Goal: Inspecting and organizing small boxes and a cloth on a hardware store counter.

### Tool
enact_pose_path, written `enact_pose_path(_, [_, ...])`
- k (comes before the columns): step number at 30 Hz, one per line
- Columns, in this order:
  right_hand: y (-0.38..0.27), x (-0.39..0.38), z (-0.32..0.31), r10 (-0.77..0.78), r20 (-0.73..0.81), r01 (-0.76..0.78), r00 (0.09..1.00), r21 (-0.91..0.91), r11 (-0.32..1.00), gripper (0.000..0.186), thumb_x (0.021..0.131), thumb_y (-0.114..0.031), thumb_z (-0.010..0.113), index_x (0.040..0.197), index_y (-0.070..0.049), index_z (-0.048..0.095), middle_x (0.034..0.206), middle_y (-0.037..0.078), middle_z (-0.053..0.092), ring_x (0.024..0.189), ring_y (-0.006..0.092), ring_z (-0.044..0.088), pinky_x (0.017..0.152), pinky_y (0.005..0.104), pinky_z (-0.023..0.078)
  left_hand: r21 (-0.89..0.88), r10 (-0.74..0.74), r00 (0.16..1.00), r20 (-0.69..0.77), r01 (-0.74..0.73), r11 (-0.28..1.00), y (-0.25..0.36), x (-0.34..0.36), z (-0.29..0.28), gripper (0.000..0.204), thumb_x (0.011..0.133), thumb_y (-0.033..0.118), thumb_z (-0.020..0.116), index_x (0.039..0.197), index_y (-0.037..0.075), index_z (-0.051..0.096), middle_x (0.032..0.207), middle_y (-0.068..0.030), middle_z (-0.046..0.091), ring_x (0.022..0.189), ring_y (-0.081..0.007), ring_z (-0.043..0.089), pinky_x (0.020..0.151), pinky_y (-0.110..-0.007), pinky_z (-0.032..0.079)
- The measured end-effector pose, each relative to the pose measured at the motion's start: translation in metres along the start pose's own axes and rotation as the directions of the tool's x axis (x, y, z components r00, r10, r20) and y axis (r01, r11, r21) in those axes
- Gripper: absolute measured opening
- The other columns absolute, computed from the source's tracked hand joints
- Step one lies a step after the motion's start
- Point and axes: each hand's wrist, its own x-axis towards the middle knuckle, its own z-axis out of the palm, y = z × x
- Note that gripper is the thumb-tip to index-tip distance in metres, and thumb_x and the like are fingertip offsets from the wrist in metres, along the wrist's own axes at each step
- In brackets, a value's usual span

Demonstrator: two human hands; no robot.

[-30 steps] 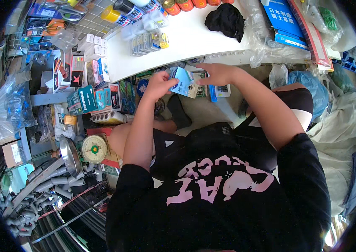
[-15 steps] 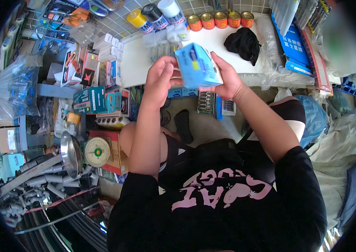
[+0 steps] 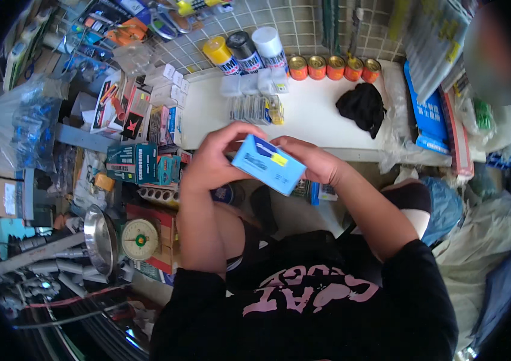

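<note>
A light blue cardboard box [image 3: 267, 165] with a dark blue band and a yellow patch is held tilted before my body, just off the front edge of the white shelf [image 3: 207, 123]. My left hand [image 3: 222, 156] wraps its left end, thumb along the lower side. On the far right side my right hand [image 3: 309, 157] grips the same box, its fingertips at the upper edge. What lies behind the box, and the ends of some fingers, are hidden.
Spray cans [image 3: 244, 53], several small orange tins [image 3: 335, 68], clear packs [image 3: 255, 109] and a black cloth [image 3: 361, 109] stand or lie on the shelf. At left are a green box [image 3: 132, 162] and a dial scale [image 3: 140, 239]. A blue plastic bag [image 3: 445, 207] lies at right.
Both hands have brought the blue box down toward my body and turned it, so a broad printed side now faces up. The view has shifted, showing more of the shelf and wire grid.
</note>
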Motion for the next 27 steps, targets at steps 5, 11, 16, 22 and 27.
enact_pose_path(5, [0.01,0.014,-0.057,-0.118,-0.283,-0.092,0.952,-0.63,0.771,0.048,0.1,-0.048,0.062,0.122,-0.006,0.067,0.106,0.011,0.073,0.088,0.0232,0.07,0.081,0.0351,0.056,0.072,-0.086,0.956,-0.281,0.11,0.991,-0.012,-0.009,-0.088,0.071,0.069,0.0,0.092,0.131,0.004,0.056,0.117,-0.004,0.068,0.107,-0.0136,0.066,0.094,-0.032,0.055])
enact_pose_path(11, [0.012,0.021,-0.08,-0.308,-0.422,-0.256,0.853,-0.851,0.458,0.032,0.097,-0.039,0.065,0.105,-0.009,0.071,0.085,0.012,0.075,0.082,0.03,0.073,0.077,0.0419,0.055,0.093,-0.091,0.84,-0.535,0.166,0.982,-0.084,0.01,-0.182,0.066,0.075,-0.005,0.086,0.132,0.002,0.055,0.119,-0.0069,0.069,0.11,-0.0157,0.067,0.095,-0.032,0.055])
enact_pose_path(16, [0.005,0.029,-0.065,-0.33,-0.439,-0.311,0.836,-0.874,0.375,0.03,0.097,-0.038,0.066,0.102,-0.009,0.07,0.079,0.01,0.074,0.075,0.0273,0.073,0.071,0.0402,0.055,0.0,-0.028,0.729,-0.683,0.038,0.999,-0.201,0.033,-0.2,0.062,0.078,-0.004,0.085,0.132,0.001,0.054,0.115,-0.0075,0.071,0.105,-0.0169,0.07,0.094,-0.031,0.056])
enact_pose_path(22, [0.003,0.03,-0.083,-0.249,-0.41,-0.254,0.877,-0.837,0.484,0.024,0.097,-0.03,0.069,0.101,-0.006,0.069,0.075,0.009,0.073,0.066,0.0195,0.07,0.065,0.0347,0.053,-0.085,-0.048,0.712,-0.701,-0.017,0.996,-0.267,0.073,-0.196,0.067,0.079,-0.002,0.085,0.138,0.001,0.052,0.131,-0.0105,0.065,0.118,-0.0187,0.064,0.099,-0.035,0.054])
enact_pose_path(27, [-0.009,0.024,-0.088,-0.065,-0.435,-0.247,0.898,-0.62,0.744,0.019,0.103,-0.022,0.064,0.109,-0.003,0.066,0.076,0.005,0.069,0.067,0.0114,0.067,0.056,0.026,0.053,-0.012,-0.1,0.641,-0.761,0.141,0.99,-0.274,0.102,-0.167,0.057,0.087,-0.001,0.078,0.138,0.003,0.054,0.123,-0.0096,0.069,0.106,-0.0177,0.069,0.093,-0.032,0.056])
